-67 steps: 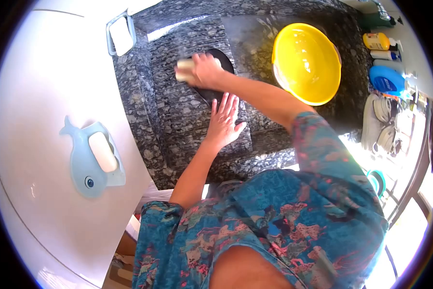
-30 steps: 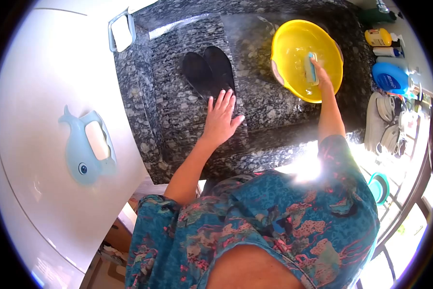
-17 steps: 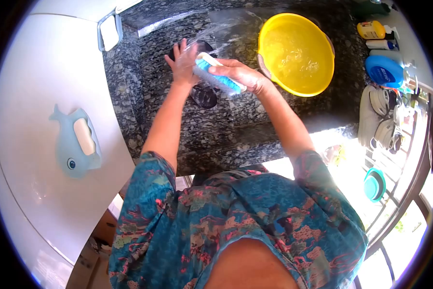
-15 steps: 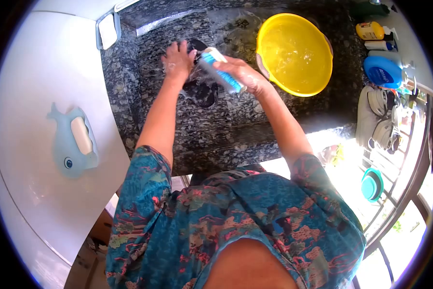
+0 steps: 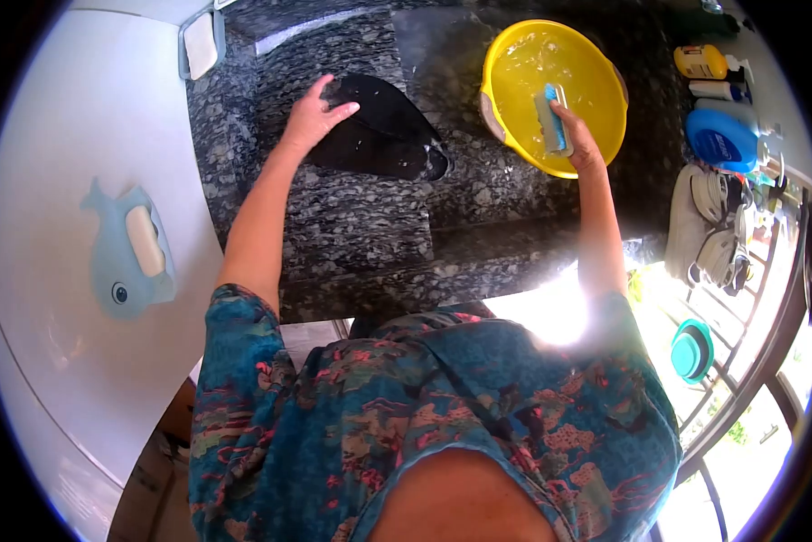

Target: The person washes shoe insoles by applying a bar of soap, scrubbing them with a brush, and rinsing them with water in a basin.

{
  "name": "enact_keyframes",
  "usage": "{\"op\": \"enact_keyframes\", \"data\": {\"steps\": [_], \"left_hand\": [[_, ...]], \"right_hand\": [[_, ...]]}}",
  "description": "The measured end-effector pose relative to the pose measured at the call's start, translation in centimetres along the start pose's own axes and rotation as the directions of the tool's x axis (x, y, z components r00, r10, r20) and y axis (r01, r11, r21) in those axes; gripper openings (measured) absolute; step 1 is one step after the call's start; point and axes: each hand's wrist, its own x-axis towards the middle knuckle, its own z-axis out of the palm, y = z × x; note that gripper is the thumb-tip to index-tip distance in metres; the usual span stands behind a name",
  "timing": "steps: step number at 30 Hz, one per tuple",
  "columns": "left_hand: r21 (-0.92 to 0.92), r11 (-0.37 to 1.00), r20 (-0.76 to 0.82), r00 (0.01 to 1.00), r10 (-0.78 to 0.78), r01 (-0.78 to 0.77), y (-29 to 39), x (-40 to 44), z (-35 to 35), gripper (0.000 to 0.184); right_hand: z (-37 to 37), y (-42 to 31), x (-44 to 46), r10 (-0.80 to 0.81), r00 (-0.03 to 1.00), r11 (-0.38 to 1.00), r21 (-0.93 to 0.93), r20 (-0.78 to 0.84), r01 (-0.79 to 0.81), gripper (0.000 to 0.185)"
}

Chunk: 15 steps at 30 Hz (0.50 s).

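A flat black piece (image 5: 374, 131), seemingly fabric, lies on the wet granite slab. It is broad on the left and narrows to a small loop-like end on the right; its exact kind I cannot make out. My left hand (image 5: 311, 122) is at its upper left edge, thumb and fingers apart, the thumb lying over the black surface. My right hand (image 5: 579, 140) grips a scrub brush (image 5: 553, 122) with blue bristles and a pale back. That brush is over the yellow basin (image 5: 514, 149), which holds water with some suds.
On the left, a whale-shaped holder (image 5: 121, 262) carries a white bar. Another pale bar sits in a soap dish (image 5: 200, 45) at the upper left. Along the right stand a yellow bottle (image 5: 699, 61), a blue bottle (image 5: 722, 140), sandals (image 5: 706, 217) and a teal bowl (image 5: 692, 350).
My right hand has carried the brush rightward from the black piece to the basin. My left hand has shifted slightly left, and the black piece now lies spread wider and more visible.
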Motion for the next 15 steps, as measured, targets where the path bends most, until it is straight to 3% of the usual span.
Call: {"op": "enact_keyframes", "data": {"steps": [2,5,8,9,11,12,13,14,15], "left_hand": [[0.042,0.998,0.110,0.993,-0.051,0.047,0.2,1.2,-0.6,0.093],[0.288,0.955,0.102,0.994,0.044,-0.072,-1.5,3.4,1.0,0.090],[0.350,0.931,0.171,0.985,0.039,-0.098,1.9,4.6,2.0,0.083],[0.389,0.910,0.206,0.976,0.067,-0.145,2.8,4.8,2.5,0.070],[0.377,0.914,0.215,0.974,0.071,-0.150,4.1,5.1,3.5,0.061],[0.371,0.916,0.219,0.973,0.070,-0.150,4.3,5.1,3.8,0.057],[0.349,0.924,0.120,0.985,0.120,-0.155,3.5,5.4,4.7,0.044],[0.349,0.925,0.109,0.987,0.117,-0.148,3.7,5.3,4.6,0.042],[0.349,0.927,0.100,0.989,0.110,-0.138,4.0,5.0,4.5,0.040]], "right_hand": [[-2.3,1.3,1.6,0.033,0.999,0.999,-0.021,0.006,-0.032,0.048],[-4.1,2.5,3.0,0.047,0.997,0.998,-0.032,-0.069,-0.050,0.047],[-4.7,5.0,5.2,-0.037,0.974,0.972,-0.235,-0.223,-0.017,0.044],[-5.7,7.7,8.4,-0.164,0.971,0.898,-0.434,-0.174,0.074,0.047],[-2.0,4.9,5.0,-0.015,1.000,0.998,0.068,0.014,0.014,0.051],[0.8,2.9,2.3,0.023,0.991,0.948,0.311,0.133,-0.064,0.054],[2.7,1.3,0.2,-0.026,0.948,0.930,0.355,0.317,-0.093,0.056],[4.7,-0.2,-1.5,-0.082,0.870,0.910,0.392,0.486,-0.133,0.059],[7.2,-1.7,-2.9,-0.084,0.794,0.949,0.292,0.602,-0.121,0.060]]}}
